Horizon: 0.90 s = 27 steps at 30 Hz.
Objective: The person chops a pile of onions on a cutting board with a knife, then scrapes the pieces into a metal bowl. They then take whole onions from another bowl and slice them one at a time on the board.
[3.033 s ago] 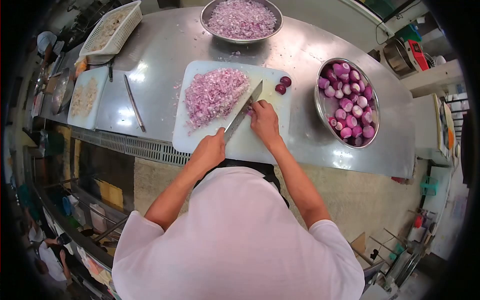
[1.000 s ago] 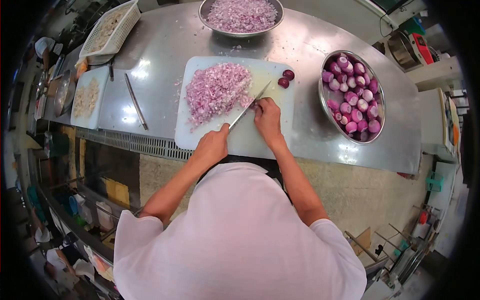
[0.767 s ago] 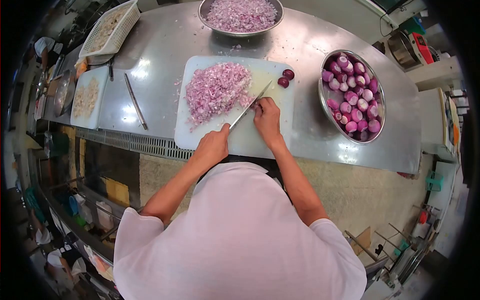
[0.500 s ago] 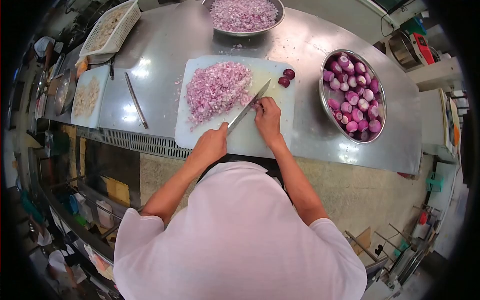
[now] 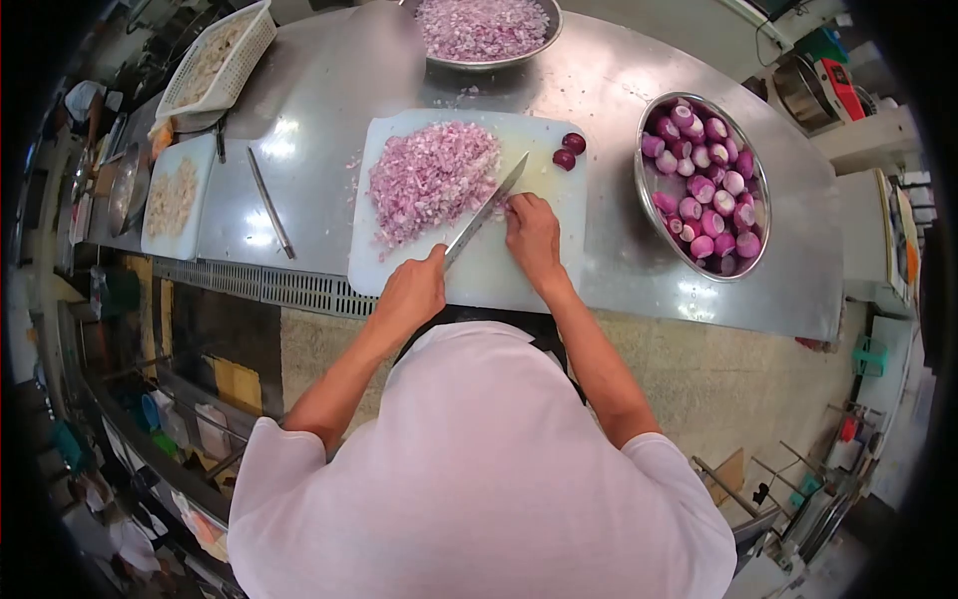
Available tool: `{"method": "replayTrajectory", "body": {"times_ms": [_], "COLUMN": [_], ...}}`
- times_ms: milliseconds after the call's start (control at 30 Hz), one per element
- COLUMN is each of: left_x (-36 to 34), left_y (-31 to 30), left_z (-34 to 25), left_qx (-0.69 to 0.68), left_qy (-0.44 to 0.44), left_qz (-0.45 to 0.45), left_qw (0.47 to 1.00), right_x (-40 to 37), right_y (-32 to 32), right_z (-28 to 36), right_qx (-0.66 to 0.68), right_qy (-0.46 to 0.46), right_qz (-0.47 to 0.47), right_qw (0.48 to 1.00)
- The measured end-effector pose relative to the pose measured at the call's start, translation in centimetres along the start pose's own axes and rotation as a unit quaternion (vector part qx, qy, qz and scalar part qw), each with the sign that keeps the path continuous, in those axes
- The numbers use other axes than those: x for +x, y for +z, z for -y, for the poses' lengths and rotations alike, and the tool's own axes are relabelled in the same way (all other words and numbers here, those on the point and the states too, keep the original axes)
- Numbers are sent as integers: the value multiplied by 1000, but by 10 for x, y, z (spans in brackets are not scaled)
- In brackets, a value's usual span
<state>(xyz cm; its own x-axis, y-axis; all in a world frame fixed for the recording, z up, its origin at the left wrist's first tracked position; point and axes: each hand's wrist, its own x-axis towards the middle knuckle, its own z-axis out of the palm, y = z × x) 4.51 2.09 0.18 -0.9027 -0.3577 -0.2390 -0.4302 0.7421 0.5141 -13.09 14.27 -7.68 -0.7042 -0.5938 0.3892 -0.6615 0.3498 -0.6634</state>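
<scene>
My left hand (image 5: pixel 411 292) is closed round the handle of a kitchen knife (image 5: pixel 489 208), its blade slanting up and right over the white cutting board (image 5: pixel 469 280). Beside the blade, my right hand (image 5: pixel 534 235) has its fingers curled down to the board on a small piece of red onion, mostly hidden under the fingertips. A heap of chopped red onion (image 5: pixel 431 180) covers the board's left half, left of the blade. Two dark red onion pieces (image 5: pixel 569 150) lie near the board's upper right corner.
A steel bowl (image 5: pixel 649 215) of peeled red onions stands to the right; another bowl (image 5: pixel 489 64) of chopped onion is at the back. On the left are a metal rod (image 5: pixel 269 203), a second board (image 5: pixel 205 185) with pale chopped food, and a white basket (image 5: pixel 239 75).
The knife and my left hand have shifted slightly left, and the blade now stands a little apart from my right fingertips. My right hand has barely moved.
</scene>
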Motion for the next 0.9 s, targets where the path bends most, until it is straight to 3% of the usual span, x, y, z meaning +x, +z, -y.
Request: {"method": "replayTrajectory", "body": {"times_ms": [133,200,800,900], "left_x": [-6,-1,-4,8], "left_y": [-1,9,2,15], "left_z": [-3,-1,-15,-6], "left_qx": [-54,1,-58,-7], "left_qy": [50,24,54,53], "left_qz": [-54,-5,-5,6], "left_qw": [996,1000,997,999], "right_x": [0,-2,-11,-9], "right_y": [-1,-1,-11,-6], "right_z": [0,0,-7,-6], "right_qx": [13,19,10,2], "right_qy": [2,-1,44,42], "right_qz": [-11,-10,-14,-18], "right_qw": [1000,1000,999,999]}}
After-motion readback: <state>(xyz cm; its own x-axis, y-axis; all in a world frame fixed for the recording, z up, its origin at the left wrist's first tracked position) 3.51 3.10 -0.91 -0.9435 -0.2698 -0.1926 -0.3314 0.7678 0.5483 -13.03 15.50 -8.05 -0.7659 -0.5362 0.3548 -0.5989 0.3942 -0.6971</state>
